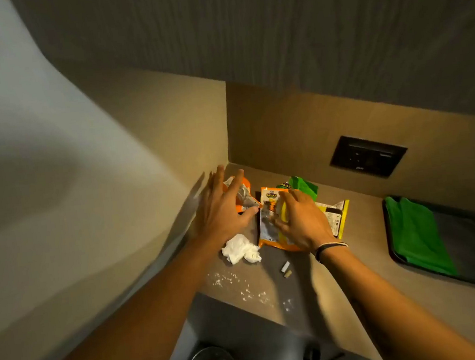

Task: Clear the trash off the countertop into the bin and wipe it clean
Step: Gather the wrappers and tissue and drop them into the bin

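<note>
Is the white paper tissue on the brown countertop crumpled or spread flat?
Crumpled: the white paper tissue is bunched into a wrinkled lump on the countertop.

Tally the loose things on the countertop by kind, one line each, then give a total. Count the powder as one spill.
Snack wrappers: 4, namely orange wrapper, orange packet, green wrapper, yellow wrapper
Crumpled tissue: 1
Small stubs: 2
White powder spill: 1
Green cloth on the black tray: 1
Total: 9
</note>
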Action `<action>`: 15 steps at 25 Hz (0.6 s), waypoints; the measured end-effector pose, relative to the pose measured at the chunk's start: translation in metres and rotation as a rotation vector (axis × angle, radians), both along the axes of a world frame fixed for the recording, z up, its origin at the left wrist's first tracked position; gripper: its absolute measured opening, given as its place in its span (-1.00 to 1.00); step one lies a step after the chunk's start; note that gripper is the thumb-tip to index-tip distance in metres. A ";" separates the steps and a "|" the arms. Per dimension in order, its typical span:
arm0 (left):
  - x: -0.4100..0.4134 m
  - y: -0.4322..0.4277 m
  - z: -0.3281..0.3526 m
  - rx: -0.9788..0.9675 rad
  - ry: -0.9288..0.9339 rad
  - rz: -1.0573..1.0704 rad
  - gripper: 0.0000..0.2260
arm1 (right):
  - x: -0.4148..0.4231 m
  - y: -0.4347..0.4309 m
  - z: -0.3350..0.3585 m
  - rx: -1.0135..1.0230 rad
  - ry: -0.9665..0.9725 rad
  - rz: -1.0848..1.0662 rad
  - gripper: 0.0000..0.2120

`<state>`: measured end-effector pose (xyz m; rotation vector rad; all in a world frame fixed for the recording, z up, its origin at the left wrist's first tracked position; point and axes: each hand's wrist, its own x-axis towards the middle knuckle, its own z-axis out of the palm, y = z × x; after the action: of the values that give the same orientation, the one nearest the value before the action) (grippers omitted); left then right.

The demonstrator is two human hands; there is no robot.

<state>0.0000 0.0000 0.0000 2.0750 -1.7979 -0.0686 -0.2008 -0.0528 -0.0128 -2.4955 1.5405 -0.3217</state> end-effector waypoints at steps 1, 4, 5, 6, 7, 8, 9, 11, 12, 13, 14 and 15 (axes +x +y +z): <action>-0.001 -0.010 -0.006 0.053 0.009 -0.004 -0.12 | 0.006 -0.004 -0.007 0.058 0.006 -0.004 -0.35; -0.002 -0.032 -0.018 0.196 0.022 -0.022 -0.20 | 0.024 -0.008 -0.018 0.190 0.102 -0.031 -0.36; -0.002 -0.039 -0.025 0.212 0.003 -0.035 -0.24 | 0.031 -0.009 -0.024 0.180 0.128 -0.035 -0.39; -0.002 -0.042 -0.031 0.213 -0.015 -0.042 -0.29 | 0.036 -0.010 -0.029 0.155 0.156 -0.034 -0.44; -0.001 -0.046 -0.037 0.185 -0.023 -0.050 -0.34 | 0.039 -0.013 -0.034 0.112 0.170 -0.034 -0.51; -0.001 -0.046 -0.039 0.148 -0.026 -0.056 -0.38 | 0.041 -0.013 -0.036 0.084 0.183 -0.038 -0.58; 0.000 -0.048 -0.041 0.103 -0.016 -0.065 -0.42 | 0.042 -0.015 -0.039 0.053 0.183 -0.045 -0.63; 0.003 -0.047 -0.043 0.033 0.001 -0.100 -0.50 | 0.043 -0.017 -0.041 0.000 0.171 -0.063 -0.70; 0.004 -0.046 -0.043 0.002 -0.004 -0.119 -0.55 | 0.042 -0.017 -0.041 -0.031 0.155 -0.077 -0.73; 0.005 -0.044 -0.044 -0.023 -0.005 -0.126 -0.59 | 0.041 -0.018 -0.041 -0.064 0.134 -0.094 -0.74; 0.006 -0.042 -0.045 -0.041 -0.004 -0.125 -0.61 | 0.041 -0.018 -0.041 -0.093 0.115 -0.110 -0.76; 0.008 -0.041 -0.046 -0.052 0.002 -0.125 -0.61 | 0.041 -0.019 -0.041 -0.120 0.106 -0.118 -0.77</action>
<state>0.0083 -0.0408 -0.0460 1.9252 -1.9056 -0.0577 -0.1594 -0.0718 -0.0535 -2.5549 1.7642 -0.3131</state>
